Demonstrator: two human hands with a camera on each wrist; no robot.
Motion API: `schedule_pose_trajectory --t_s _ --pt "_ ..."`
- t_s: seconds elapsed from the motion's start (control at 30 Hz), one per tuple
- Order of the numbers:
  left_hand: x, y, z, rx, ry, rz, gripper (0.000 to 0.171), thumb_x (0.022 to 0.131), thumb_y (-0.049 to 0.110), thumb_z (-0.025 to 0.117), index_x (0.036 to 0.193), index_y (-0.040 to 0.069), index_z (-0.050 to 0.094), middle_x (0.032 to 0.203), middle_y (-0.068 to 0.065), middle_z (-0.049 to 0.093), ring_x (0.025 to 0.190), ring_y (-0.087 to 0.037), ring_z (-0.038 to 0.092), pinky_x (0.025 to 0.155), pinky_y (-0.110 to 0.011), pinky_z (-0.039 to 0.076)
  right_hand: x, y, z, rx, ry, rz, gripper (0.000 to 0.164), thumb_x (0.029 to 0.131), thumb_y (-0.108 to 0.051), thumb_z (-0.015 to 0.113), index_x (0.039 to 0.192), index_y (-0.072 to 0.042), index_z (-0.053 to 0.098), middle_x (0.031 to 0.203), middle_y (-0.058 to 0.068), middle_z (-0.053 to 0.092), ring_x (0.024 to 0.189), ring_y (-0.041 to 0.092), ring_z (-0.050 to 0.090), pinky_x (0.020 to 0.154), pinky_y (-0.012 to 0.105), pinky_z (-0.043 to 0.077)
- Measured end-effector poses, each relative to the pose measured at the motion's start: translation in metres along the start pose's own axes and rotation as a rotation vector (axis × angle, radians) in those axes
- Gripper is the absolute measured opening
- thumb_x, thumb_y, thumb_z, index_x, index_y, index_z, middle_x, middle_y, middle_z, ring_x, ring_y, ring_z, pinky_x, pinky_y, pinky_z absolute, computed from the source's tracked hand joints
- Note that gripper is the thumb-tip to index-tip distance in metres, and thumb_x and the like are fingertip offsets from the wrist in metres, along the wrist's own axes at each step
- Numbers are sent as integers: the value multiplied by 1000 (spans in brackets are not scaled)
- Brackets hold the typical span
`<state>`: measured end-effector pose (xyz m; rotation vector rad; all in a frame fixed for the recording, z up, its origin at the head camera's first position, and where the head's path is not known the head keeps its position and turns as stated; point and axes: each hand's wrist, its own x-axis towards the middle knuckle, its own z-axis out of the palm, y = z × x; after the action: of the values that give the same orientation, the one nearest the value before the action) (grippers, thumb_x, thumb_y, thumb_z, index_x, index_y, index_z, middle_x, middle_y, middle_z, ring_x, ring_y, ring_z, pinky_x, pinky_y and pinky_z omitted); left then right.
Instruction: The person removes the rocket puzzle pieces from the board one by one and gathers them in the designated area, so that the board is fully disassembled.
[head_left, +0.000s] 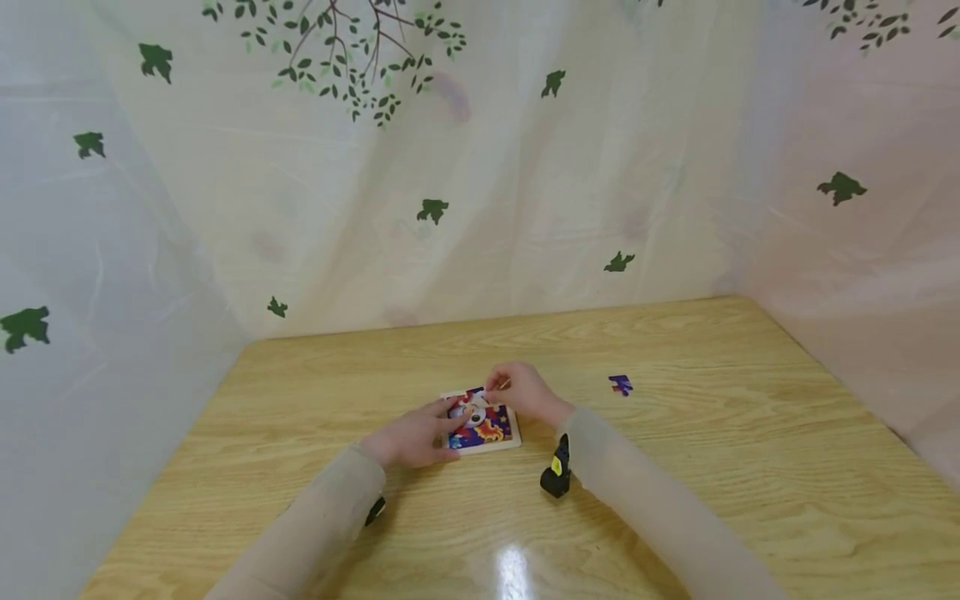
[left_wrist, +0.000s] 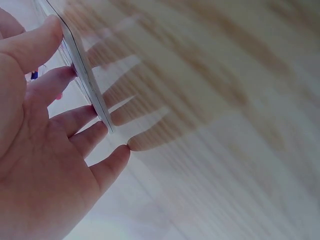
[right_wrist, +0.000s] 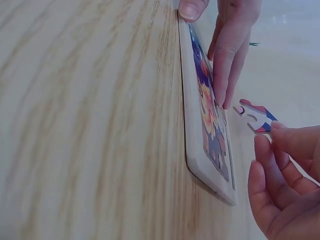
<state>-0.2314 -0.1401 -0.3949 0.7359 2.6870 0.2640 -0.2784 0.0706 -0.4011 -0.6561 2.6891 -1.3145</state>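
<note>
Just below the middle of the head view, a small puzzle board (head_left: 487, 449) lies flat on the wood-grained tabletop (head_left: 300, 387), its pale rim around a picture in dark blue, red, white and orange. My left hand (head_left: 415, 437) comes in at its left side with the fingers spread and nearly straight; in the right wrist view the thumb tip touches the near rim and two long fingers reach over the picture. It grips nothing. My right hand (head_left: 525, 392) is over the board's upper right corner, thumb and forefinger pinching the edge of a puzzle piece (right_wrist: 256, 118), the other fingers loosely bent. That piece, white with red and blue, is up in the air, apart from the board. Right of my right hand, a loose purple piece (head_left: 621, 385) lies well apart from the board. Under my right sleeve (head_left: 637, 483) sits a black gadget (head_left: 556, 475) with a yellow patch. Across the upper half, a pale sheet (head_left: 517, 167) printed with leafy branches and dark green shapes hangs behind the tabletop.
</note>
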Motion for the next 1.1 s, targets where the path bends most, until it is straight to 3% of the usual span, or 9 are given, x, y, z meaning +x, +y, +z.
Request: schedule_pose_trajectory --t_s 0.23,0.47,0.73,1.1 --pt "1 -2 1 -3 6 5 61 93 38 59 147 28 33 157 -12 19 141 -36 27 113 -48 28 -6 6 -4 21 -8 4 4 88 -9 66 86 -5 65 86 5 65 83 16 59 77 32 52" --pt "1 -2 1 3 -9 -9 62 93 40 57 148 28 32 158 -10 18 143 -34 23 114 -47 26 -12 11 -18 37 9 94 5 90 -14 65 91 -10 68 91 2 64 89 17 58 85 36 50" --pt "1 -2 1 1 0 3 61 92 38 58 147 25 34 158 -11 19 143 -34 21 115 -46 25 -22 22 -37 43 25 79 6 90 -12 64 91 -7 67 90 5 65 86 17 60 79 33 52" --pt "0 0 2 4 9 -1 61 92 39 58 147 25 34 158 -10 18 144 -33 21 115 -45 26 -31 39 -72 -28 51 155 10 92 -15 62 96 -7 65 96 9 64 88 22 58 75 31 49"
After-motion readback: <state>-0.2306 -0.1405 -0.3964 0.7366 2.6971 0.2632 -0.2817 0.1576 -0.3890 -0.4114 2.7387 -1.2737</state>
